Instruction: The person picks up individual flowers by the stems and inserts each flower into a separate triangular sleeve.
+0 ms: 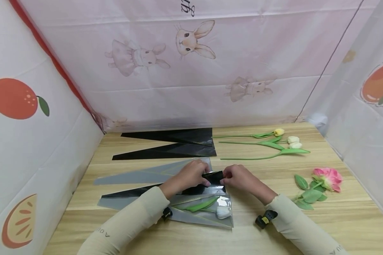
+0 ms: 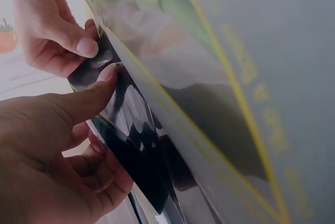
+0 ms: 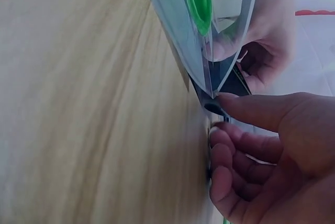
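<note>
Between both hands is a black flower sleeve (image 1: 215, 179) with a clear, shiny front. My left hand (image 1: 194, 173) pinches its upper edge, thumb in front and fingers behind in the left wrist view. At the sleeve's wide open end, my right hand (image 1: 237, 176) pinches the corner between thumb and fingers, as the right wrist view shows. Just nearer to me lies a grey sleeve (image 1: 207, 223) with a white tulip (image 1: 223, 212) inside. Another grey sleeve (image 1: 131, 174) lies flat beyond the left hand, partly covered by it.
Two black sleeves (image 1: 166, 150) lie at the back. To their right are a yellow tulip (image 1: 279, 132) and white tulips (image 1: 293, 140) on long stems. A pink flower (image 1: 328, 179) with green leaves lies at the right. Printed cloth walls (image 1: 191, 78) surround the wooden table (image 1: 258, 244).
</note>
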Demonstrator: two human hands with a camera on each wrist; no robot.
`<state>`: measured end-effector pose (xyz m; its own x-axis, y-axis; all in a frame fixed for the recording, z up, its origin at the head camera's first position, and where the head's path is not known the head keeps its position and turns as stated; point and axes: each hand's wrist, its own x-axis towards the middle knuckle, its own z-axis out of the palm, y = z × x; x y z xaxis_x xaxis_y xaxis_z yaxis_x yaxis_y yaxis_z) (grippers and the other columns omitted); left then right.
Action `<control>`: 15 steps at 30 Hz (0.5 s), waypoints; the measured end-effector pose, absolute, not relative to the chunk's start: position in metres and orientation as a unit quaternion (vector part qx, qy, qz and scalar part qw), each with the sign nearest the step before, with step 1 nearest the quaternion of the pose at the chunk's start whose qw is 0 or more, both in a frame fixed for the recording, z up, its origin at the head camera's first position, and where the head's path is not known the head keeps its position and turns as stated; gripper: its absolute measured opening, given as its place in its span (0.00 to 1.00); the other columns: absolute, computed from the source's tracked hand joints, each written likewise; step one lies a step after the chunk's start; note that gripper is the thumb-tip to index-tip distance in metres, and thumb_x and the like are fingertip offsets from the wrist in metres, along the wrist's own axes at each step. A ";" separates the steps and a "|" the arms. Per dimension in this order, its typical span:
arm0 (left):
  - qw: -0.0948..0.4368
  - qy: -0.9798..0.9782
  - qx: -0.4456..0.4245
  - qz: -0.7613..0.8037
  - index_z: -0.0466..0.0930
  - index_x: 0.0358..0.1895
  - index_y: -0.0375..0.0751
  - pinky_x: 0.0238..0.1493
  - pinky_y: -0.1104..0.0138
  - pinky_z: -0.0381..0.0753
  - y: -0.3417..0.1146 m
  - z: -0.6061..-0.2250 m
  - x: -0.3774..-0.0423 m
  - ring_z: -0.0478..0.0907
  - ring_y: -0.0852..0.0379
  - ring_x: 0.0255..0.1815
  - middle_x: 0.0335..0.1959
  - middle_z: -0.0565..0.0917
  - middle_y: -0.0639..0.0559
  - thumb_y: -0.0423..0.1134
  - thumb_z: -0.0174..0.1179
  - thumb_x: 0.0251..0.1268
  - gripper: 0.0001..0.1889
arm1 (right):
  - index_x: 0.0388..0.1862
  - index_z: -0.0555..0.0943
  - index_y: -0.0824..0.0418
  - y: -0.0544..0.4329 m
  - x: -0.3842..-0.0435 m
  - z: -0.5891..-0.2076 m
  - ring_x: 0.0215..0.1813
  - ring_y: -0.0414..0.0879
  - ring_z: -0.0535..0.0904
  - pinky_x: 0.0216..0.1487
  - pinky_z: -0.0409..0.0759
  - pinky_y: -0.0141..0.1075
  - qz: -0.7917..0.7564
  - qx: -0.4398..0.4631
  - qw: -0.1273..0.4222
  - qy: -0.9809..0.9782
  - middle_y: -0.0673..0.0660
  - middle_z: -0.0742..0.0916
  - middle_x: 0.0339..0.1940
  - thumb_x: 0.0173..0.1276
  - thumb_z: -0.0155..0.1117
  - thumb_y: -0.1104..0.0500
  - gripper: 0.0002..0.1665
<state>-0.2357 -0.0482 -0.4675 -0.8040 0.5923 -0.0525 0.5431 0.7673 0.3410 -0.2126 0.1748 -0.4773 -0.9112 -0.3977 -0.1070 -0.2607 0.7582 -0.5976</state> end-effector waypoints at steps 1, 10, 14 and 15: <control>0.079 0.936 0.305 0.157 0.87 0.38 0.46 0.46 0.64 0.79 -0.048 -0.467 -0.236 0.77 0.61 0.40 0.36 0.86 0.56 0.50 0.82 0.51 0.17 | 0.29 0.86 0.58 0.176 -0.213 -0.478 0.28 0.39 0.75 0.32 0.72 0.32 -0.303 -0.182 0.115 0.929 0.48 0.86 0.25 0.65 0.76 0.56 0.09; 0.097 0.931 0.308 0.169 0.87 0.35 0.48 0.41 0.67 0.76 -0.047 -0.465 -0.236 0.76 0.62 0.36 0.33 0.85 0.57 0.49 0.81 0.54 0.14 | 0.25 0.88 0.56 0.179 -0.213 -0.480 0.25 0.37 0.72 0.29 0.68 0.29 -0.324 -0.216 0.123 0.913 0.45 0.84 0.21 0.68 0.73 0.58 0.10; 0.104 0.930 0.301 0.182 0.88 0.37 0.49 0.41 0.67 0.76 -0.045 -0.464 -0.238 0.76 0.63 0.35 0.33 0.86 0.57 0.49 0.79 0.56 0.13 | 0.25 0.88 0.56 0.177 -0.215 -0.480 0.25 0.37 0.71 0.29 0.68 0.28 -0.323 -0.222 0.111 0.913 0.45 0.84 0.21 0.70 0.72 0.59 0.11; 0.105 0.930 0.300 0.186 0.88 0.38 0.50 0.40 0.67 0.76 -0.045 -0.463 -0.238 0.76 0.63 0.34 0.33 0.86 0.58 0.49 0.79 0.57 0.12 | 0.26 0.88 0.57 0.176 -0.215 -0.479 0.25 0.37 0.71 0.29 0.68 0.29 -0.323 -0.225 0.105 0.913 0.46 0.84 0.21 0.70 0.72 0.58 0.11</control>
<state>-0.2382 -0.0449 -0.4633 -0.7984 0.5961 -0.0847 0.5179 0.7517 0.4083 -0.2152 0.1761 -0.4794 -0.8764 -0.4793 -0.0465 -0.3438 0.6904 -0.6365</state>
